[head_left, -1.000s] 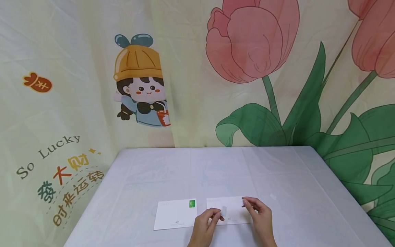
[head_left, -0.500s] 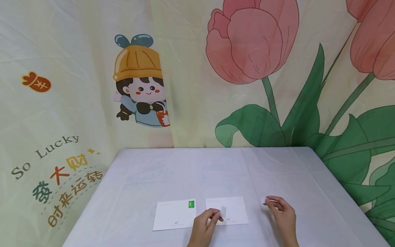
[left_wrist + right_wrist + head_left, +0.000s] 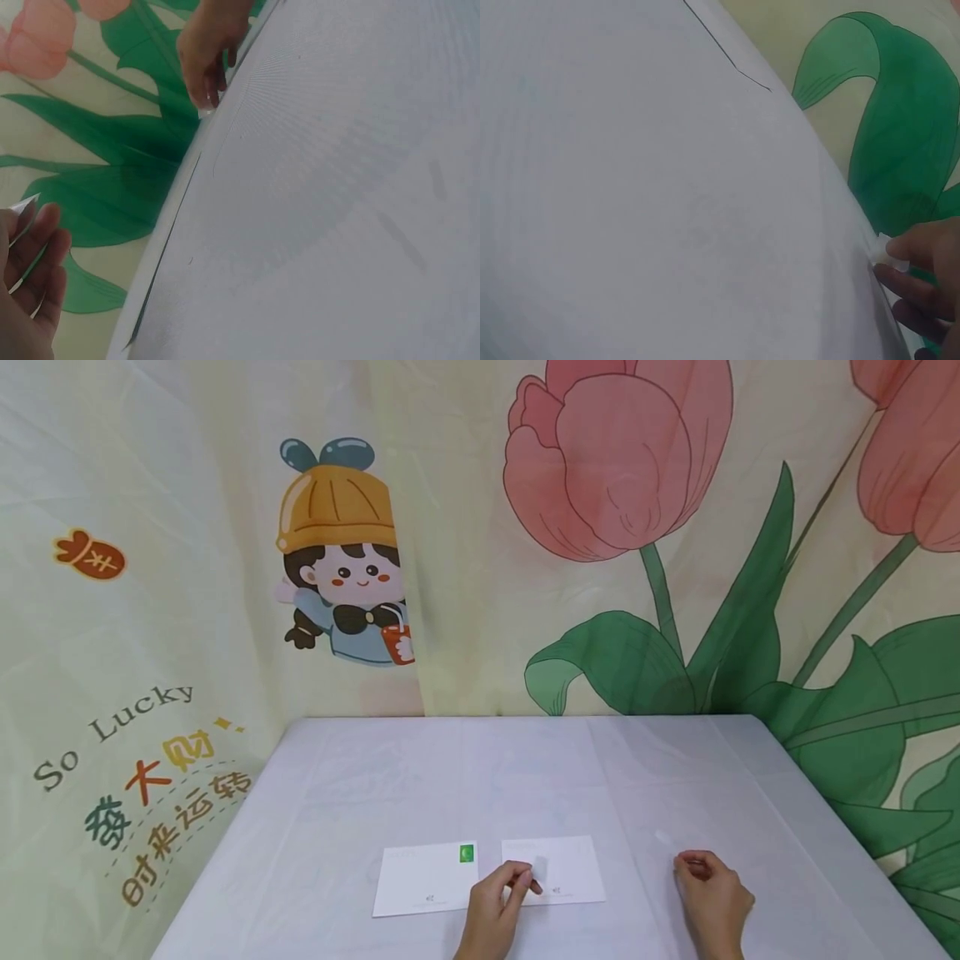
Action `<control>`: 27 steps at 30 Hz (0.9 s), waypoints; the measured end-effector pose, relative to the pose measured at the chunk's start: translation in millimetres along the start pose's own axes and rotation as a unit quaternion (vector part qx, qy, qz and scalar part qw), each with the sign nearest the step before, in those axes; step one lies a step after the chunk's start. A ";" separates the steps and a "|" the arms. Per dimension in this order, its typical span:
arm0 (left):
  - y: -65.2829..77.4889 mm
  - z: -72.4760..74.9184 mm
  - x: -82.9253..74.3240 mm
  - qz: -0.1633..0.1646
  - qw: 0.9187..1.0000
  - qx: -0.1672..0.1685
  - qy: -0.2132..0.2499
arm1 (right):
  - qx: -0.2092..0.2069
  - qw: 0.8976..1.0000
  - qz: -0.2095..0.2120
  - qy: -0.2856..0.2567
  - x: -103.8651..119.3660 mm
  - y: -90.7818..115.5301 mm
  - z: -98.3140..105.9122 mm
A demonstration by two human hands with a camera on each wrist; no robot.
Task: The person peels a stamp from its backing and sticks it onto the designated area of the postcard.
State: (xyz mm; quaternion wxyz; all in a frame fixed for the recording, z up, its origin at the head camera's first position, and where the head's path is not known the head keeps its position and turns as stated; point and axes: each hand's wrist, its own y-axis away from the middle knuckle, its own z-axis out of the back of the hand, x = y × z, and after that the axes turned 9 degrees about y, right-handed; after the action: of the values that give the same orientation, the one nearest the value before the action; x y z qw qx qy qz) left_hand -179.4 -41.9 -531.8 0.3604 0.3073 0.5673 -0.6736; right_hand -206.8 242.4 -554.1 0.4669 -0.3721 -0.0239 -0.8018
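Two white envelopes lie side by side on the table; the left envelope (image 3: 420, 878) carries a green stamp (image 3: 467, 853) at its upper right corner. Over the left edge of the right envelope (image 3: 572, 864), my left hand (image 3: 491, 906) pinches a small translucent slip (image 3: 541, 868) between thumb and fingers. My right hand (image 3: 712, 893) is to the right of both envelopes, close over the table. Its thumb and index finger pinch a small whitish, see-through piece (image 3: 891, 259), which the fingers partly cover in the right wrist view.
A white cloth covers the table (image 3: 450, 777), with its far edge against a printed curtain (image 3: 465, 527) of tulips and a cartoon figure. Table surface stretches behind and to the left of the envelopes.
My right hand has moved right, from the right envelope's upper right corner to the small clear piece on the table. My left hand keeps its place, still holding the slip.
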 end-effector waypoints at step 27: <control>-7.9 4.0 -39.4 0.023 0.999 -0.028 0.006 | -0.017 0.997 -0.008 0.081 -5.0 0.1 -8.7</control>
State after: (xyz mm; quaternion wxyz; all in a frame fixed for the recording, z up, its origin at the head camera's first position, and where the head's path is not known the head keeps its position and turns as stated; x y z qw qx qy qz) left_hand -164.3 -39.8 -494.4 0.3807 0.3147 0.5807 -0.6472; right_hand -210.2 242.6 -563.5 0.4545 -0.3133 0.0245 -0.8335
